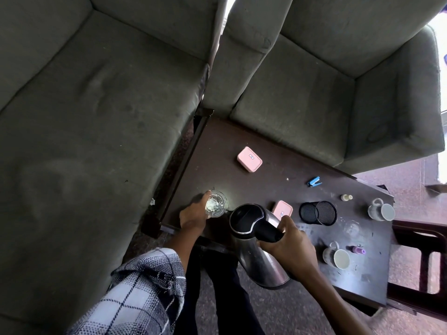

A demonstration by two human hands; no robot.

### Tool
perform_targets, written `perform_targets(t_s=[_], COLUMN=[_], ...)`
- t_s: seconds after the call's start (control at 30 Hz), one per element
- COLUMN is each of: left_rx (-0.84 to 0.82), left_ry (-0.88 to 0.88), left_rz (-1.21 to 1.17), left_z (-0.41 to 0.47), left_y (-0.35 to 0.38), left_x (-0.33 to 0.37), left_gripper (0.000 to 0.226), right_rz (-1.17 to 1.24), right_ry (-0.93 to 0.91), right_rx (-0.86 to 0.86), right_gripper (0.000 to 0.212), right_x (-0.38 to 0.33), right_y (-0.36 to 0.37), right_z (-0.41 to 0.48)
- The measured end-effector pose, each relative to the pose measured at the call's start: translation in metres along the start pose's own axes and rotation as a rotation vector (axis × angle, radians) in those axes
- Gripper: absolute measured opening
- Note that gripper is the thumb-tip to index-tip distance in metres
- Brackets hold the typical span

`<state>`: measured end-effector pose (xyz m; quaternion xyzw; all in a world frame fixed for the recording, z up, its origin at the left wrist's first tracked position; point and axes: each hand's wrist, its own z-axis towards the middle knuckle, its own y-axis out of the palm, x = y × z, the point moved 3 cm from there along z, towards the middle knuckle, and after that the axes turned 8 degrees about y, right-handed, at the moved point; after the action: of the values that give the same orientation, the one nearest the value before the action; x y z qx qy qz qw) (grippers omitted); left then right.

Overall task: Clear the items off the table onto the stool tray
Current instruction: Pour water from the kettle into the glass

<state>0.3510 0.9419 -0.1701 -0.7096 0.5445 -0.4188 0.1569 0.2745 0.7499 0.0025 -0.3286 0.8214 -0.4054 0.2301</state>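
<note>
My left hand (194, 213) is wrapped around a clear glass (216, 203) standing near the left end of the dark table (217, 151). My right hand (289, 247) grips the black handle of a steel kettle (256, 245), which is tilted with its black lid toward the glass. One pink box (249, 159) lies further back on the table. A second pink box (282, 208) shows partly behind the kettle. To the right sit a black mesh pen holder (317, 213) on its side, two mugs (381, 209) (336, 255), another clear glass (352, 228), a blue stapler (314, 181), a small white bottle (346, 197) and a purple tube (356, 250).
Grey sofas (84, 117) (314, 93) close in the table's left and far sides. A dark wooden stool frame (420, 264) stands at the table's right end. My legs (217, 286) are against the near edge.
</note>
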Motion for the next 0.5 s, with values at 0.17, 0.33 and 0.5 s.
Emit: perform_targets(t_s=[0.17, 0.33, 0.5], left_rx=[-0.006, -0.011, -0.006], left_ry=[-0.009, -0.009, -0.007], left_rz=[-0.021, -0.021, -0.019], left_z=[0.0005, 0.0005, 0.0000], left_y=[0.0003, -0.0003, 0.0002], left_x=[0.0001, 0.0003, 0.0001], left_gripper=[0.070, 0.071, 0.070], right_rz=[-0.001, -0.011, -0.009], right_ry=[0.004, 0.011, 0.000], right_rx=[-0.001, 0.006, 0.012], right_gripper=[0.054, 0.052, 0.049], right_x=[0.0006, 0.0008, 0.0015], right_y=[-0.0009, -0.0007, -0.0002], right_z=[-0.0005, -0.0008, -0.0014])
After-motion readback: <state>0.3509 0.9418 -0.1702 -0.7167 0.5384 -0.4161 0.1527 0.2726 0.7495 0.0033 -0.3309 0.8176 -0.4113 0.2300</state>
